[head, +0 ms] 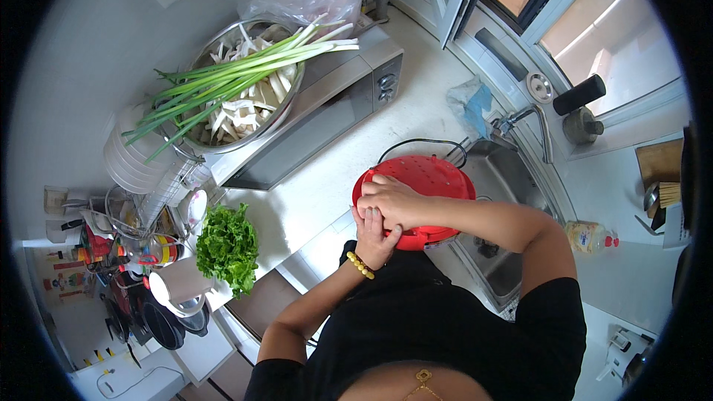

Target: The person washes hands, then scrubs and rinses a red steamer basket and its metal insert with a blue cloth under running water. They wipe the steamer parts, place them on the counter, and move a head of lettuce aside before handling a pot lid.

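Before me is a round red plastic lid [426, 178] with small spots or holes on top. It appears to sit on a container, mostly hidden; a dark curved handle or cord [418, 142] loops behind it. My right hand [388, 200] reaches across from the right, its fingers curled at the lid's left edge. Against it, my left hand [376, 236], with a yellow bead bracelet [359, 265] at the wrist, grips the same edge from the near side. Their fingers overlap, so the exact hold is partly hidden.
A steel sink [496, 172] with a faucet [529, 122] adjoins on the right. Leaf lettuce [227, 248] lies on the counter at left. The microwave [317, 133] carries a metal bowl [298, 97] of pale sliced food topped with scallions [245, 75]. An oil bottle [585, 236] stands far right.
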Action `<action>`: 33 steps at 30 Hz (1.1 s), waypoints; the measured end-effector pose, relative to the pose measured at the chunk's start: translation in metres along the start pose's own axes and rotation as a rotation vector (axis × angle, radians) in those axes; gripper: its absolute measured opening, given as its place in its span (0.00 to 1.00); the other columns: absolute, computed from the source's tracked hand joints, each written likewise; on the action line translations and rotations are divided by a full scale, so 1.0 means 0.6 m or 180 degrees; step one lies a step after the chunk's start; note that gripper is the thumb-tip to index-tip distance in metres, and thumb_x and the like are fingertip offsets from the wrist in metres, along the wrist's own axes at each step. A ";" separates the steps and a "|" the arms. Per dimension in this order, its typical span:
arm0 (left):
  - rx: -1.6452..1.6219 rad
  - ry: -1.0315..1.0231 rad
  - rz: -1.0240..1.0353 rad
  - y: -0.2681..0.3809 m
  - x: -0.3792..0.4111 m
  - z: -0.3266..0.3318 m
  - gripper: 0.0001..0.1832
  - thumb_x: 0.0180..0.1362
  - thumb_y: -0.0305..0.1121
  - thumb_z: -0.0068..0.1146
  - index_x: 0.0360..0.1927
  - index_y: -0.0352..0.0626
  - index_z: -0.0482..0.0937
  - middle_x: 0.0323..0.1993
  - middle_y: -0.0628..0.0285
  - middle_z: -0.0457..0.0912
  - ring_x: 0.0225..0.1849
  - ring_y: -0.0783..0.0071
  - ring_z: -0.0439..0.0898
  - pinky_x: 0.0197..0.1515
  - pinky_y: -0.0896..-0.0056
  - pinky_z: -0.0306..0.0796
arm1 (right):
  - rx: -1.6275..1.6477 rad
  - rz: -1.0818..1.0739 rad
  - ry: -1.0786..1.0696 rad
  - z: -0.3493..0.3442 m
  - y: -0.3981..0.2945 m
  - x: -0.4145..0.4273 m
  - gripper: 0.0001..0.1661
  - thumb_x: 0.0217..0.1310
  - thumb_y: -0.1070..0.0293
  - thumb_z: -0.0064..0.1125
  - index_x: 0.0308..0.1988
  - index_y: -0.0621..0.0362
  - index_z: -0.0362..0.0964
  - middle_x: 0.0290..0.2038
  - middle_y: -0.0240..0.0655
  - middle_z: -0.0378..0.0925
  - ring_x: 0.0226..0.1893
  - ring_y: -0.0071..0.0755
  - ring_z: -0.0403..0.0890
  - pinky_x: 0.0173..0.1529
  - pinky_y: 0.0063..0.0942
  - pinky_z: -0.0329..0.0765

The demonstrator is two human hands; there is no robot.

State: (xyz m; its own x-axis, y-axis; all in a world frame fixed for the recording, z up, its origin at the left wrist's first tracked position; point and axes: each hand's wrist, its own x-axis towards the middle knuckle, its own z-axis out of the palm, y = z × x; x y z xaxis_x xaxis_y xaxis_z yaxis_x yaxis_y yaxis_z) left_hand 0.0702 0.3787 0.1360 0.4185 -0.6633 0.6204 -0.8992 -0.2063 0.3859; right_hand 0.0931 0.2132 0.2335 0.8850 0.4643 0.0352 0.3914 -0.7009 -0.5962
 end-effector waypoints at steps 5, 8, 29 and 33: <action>0.0447 -0.0582 0.0686 0.016 -0.005 -0.008 0.27 0.51 0.36 0.54 0.56 0.73 0.70 0.60 0.48 0.58 0.62 0.43 0.58 0.60 0.20 0.47 | -0.0246 0.0462 -0.0782 0.032 0.035 0.085 0.16 0.40 0.66 0.64 0.36 0.50 0.76 0.42 0.35 0.76 0.48 0.43 0.70 0.55 0.39 0.67; 0.0290 -0.0896 0.0374 0.039 0.032 -0.023 0.26 0.52 0.34 0.54 0.56 0.69 0.71 0.62 0.49 0.58 0.63 0.42 0.59 0.59 0.23 0.52 | -0.0318 0.0732 -0.0786 0.072 0.105 0.112 0.15 0.42 0.64 0.63 0.36 0.51 0.78 0.42 0.38 0.77 0.48 0.46 0.72 0.55 0.40 0.68; 0.0065 -0.0761 0.0453 0.018 0.045 -0.024 0.22 0.54 0.33 0.53 0.54 0.63 0.72 0.60 0.44 0.60 0.63 0.36 0.60 0.58 0.20 0.51 | 0.1163 0.1051 0.0776 0.039 0.114 -0.048 0.15 0.53 0.79 0.52 0.43 0.60 0.75 0.40 0.49 0.75 0.43 0.53 0.75 0.51 0.41 0.71; 0.0100 -0.0566 0.0468 0.013 0.022 -0.008 0.22 0.55 0.35 0.54 0.54 0.67 0.71 0.61 0.44 0.57 0.64 0.34 0.56 0.57 0.18 0.50 | 0.1893 -0.0034 0.0296 -0.016 0.062 -0.070 0.21 0.45 0.84 0.55 0.43 0.62 0.75 0.39 0.41 0.75 0.44 0.43 0.75 0.50 0.35 0.72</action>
State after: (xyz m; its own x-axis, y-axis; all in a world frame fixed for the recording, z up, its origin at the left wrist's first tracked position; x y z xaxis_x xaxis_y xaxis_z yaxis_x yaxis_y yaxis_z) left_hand 0.0691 0.3718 0.1504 0.2559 -0.8036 0.5373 -0.9535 -0.1184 0.2771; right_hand 0.0726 0.1625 0.2176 0.9106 0.4016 0.0975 0.2158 -0.2610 -0.9409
